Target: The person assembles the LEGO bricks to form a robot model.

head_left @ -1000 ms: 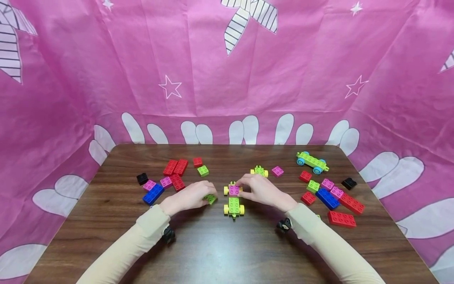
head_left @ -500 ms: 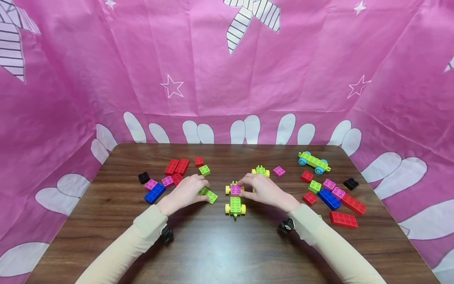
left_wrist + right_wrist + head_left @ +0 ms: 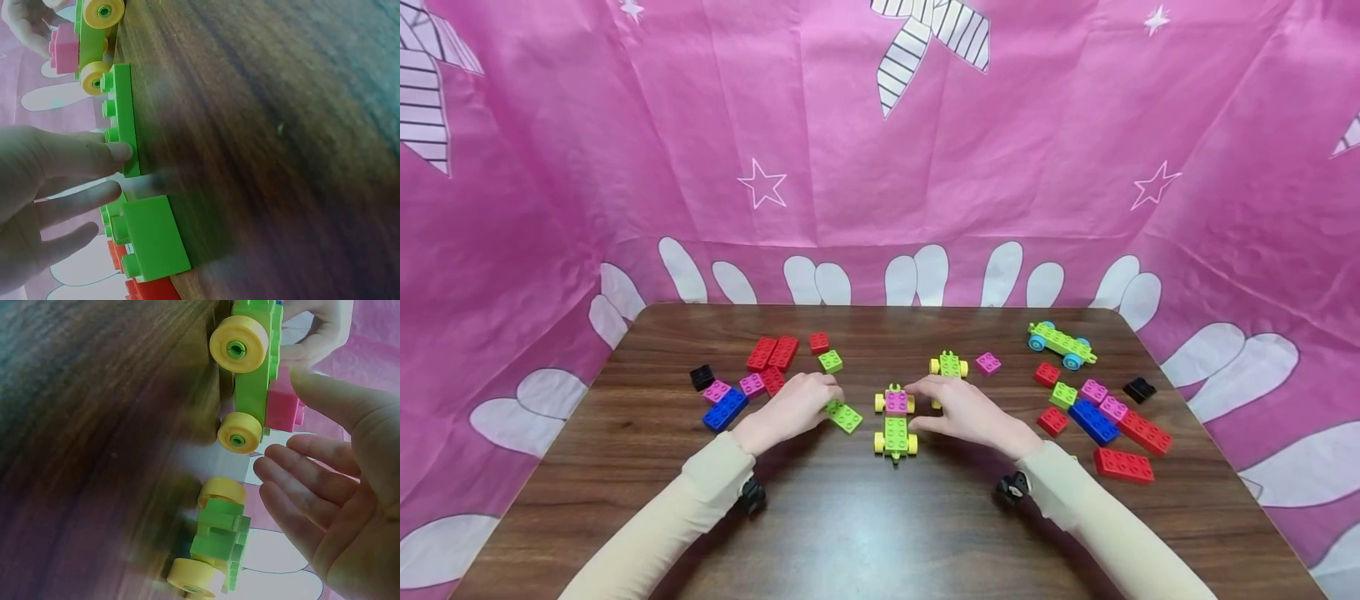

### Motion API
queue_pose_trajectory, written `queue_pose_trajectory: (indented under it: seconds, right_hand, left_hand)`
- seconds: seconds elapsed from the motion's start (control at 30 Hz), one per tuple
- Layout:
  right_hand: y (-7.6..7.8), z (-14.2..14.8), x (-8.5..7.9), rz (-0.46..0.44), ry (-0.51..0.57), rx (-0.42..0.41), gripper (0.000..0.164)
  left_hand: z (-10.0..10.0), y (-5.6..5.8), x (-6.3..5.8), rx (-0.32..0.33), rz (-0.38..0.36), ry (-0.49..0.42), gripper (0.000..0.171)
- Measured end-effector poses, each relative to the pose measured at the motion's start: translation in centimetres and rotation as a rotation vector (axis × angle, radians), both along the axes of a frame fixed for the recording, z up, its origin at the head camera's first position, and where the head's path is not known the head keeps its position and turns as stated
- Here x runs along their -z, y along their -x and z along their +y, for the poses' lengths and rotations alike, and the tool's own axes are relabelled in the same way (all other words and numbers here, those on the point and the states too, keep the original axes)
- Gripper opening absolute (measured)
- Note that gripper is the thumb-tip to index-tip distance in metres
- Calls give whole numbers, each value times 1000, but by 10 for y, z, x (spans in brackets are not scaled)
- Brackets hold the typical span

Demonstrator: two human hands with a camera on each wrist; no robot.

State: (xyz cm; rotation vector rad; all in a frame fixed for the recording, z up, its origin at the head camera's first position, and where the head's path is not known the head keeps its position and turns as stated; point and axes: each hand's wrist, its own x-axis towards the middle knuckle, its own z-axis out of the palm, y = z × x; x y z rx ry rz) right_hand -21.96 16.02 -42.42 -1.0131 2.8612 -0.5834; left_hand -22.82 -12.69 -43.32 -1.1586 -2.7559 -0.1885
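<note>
Left hand: fingers pinch the far-left end of the green plate on the desk. Pink-topped car: right of plate, long axis near-far. Right hand: nearer the car, just right, fingers wide.

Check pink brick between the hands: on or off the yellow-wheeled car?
On. Head and right wrist views show pink brick atop the yellow-wheeled car, at its far end.

The flat lime-green studded brick and long green yellow-wheeled car base are smooth plastic. The brown wood-grained tabletop is glossy; the creased pink backdrop is probably cloth.
</note>
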Motion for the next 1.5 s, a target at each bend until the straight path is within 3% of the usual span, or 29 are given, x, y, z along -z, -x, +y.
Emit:
queue_pose_trajectory:
  seconds: [0.3, 0.5, 0.67, 0.9, 1.23, 1.5]
  right_hand:
    - [-5, 0, 2, -17, -11, -10, 65]
    - [-6, 0, 3, 9, -2, -33, 65]
    - [-7, 0, 3, 17, 0, -31, 64]
    - [-8, 1, 3, -12, -32, -7, 73]
    - [-10, 1, 5, -38, -28, -12, 77]
    - [-11, 1, 4, -53, -44, -3, 76]
  left_hand:
    - [3, 1, 2, 56, -5, -22, 22]
    - [5, -2, 0, -16, 47, -18, 28]
    - [10, -6, -4, -62, 30, 2, 37]
    - [12, -11, -3, -64, 14, 57, 58]
    - [13, -12, -4, -100, -42, 88, 58]
    - [13, -11, -4, -76, -49, 70, 62]
